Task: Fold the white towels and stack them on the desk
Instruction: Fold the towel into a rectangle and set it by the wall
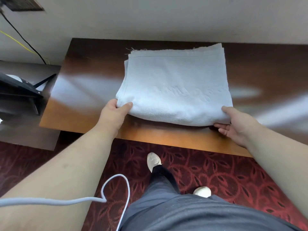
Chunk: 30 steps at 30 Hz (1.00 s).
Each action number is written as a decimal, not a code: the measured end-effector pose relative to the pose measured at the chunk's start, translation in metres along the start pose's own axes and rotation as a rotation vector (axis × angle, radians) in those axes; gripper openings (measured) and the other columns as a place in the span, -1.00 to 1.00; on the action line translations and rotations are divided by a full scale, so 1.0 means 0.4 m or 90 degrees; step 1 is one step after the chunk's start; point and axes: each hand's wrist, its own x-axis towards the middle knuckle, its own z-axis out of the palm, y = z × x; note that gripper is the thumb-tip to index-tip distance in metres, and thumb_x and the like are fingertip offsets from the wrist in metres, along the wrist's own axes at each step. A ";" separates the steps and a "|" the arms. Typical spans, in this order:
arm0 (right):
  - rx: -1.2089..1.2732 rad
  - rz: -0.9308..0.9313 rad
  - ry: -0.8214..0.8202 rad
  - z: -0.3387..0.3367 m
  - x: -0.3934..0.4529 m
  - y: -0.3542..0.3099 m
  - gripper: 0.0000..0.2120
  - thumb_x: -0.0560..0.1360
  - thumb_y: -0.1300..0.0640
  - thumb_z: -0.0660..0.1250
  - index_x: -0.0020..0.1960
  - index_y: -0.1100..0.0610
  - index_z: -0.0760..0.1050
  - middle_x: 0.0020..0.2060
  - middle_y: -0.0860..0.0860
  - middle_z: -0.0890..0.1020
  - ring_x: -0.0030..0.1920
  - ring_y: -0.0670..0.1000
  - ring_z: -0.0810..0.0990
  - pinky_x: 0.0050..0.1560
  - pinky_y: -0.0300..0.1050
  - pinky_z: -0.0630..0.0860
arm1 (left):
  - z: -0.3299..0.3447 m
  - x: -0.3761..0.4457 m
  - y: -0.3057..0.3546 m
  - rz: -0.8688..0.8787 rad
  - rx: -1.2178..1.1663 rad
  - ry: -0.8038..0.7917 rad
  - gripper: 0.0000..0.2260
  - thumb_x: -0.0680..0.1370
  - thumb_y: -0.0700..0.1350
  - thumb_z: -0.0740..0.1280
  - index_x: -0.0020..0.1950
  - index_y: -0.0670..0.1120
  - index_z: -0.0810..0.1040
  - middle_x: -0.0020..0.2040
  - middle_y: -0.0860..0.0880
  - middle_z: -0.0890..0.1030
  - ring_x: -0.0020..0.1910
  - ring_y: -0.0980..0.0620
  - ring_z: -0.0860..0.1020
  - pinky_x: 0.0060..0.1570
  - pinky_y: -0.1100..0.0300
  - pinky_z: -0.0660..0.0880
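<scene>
A folded white towel (175, 85) lies flat on the glossy brown wooden desk (86, 80), several layers showing at its far edge and raised lettering on its top face. My left hand (115, 112) pinches the towel's near left corner, thumb on top and fingers hidden underneath. My right hand (236, 125) grips the near right corner, thumb on the upper side and fingers curled under the fold. The near folded edge is raised slightly off the desk between my hands.
The desk stands against a pale wall (166, 17). A lower dark table (25, 90) with a black object sits at left, cables behind it. Red patterned carpet (216, 172) lies below the desk edge, with my legs and shoes. A white cable (116, 197) hangs near my body.
</scene>
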 end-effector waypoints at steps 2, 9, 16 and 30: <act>0.008 0.002 0.004 0.001 0.001 0.003 -0.70 0.56 -0.10 0.32 0.22 0.01 0.48 -0.01 0.02 0.67 -0.23 0.01 0.71 -0.24 -0.11 0.50 | -0.004 0.008 -0.005 -0.025 0.009 -0.014 -0.52 0.26 0.23 0.45 0.05 0.04 0.44 -0.08 0.06 0.55 -0.32 0.05 0.44 -0.37 0.17 0.41; 0.060 -0.013 -0.006 0.004 -0.004 0.003 -0.73 0.55 -0.10 0.35 0.16 0.02 0.51 -0.01 0.04 0.69 -0.15 0.06 0.71 -0.11 -0.05 0.53 | -0.039 0.029 -0.015 -0.177 -0.003 -0.150 -0.61 0.46 0.21 0.45 0.13 -0.01 0.55 -0.06 -0.03 0.54 -0.21 0.06 0.52 -0.23 0.19 0.59; 0.103 -0.061 0.023 0.014 -0.012 0.002 -0.72 0.54 -0.09 0.36 0.17 0.04 0.54 -0.01 0.00 0.73 -0.10 0.05 0.73 -0.02 0.01 0.61 | -0.037 0.051 0.031 -0.102 -0.069 -0.112 -0.74 0.56 0.16 0.35 0.08 0.01 0.58 0.01 0.02 0.68 -0.02 0.03 0.65 -0.01 0.13 0.54; -0.018 -0.025 -0.012 0.001 -0.031 0.012 -0.91 0.63 -0.01 0.30 0.05 0.00 0.49 -0.09 0.02 0.61 -0.32 -0.06 0.59 -0.23 -0.12 0.55 | -0.057 0.022 -0.043 -0.094 0.156 -0.171 -0.77 0.57 0.17 0.32 0.08 0.05 0.55 -0.04 -0.02 0.61 -0.34 0.08 0.59 -0.31 0.24 0.57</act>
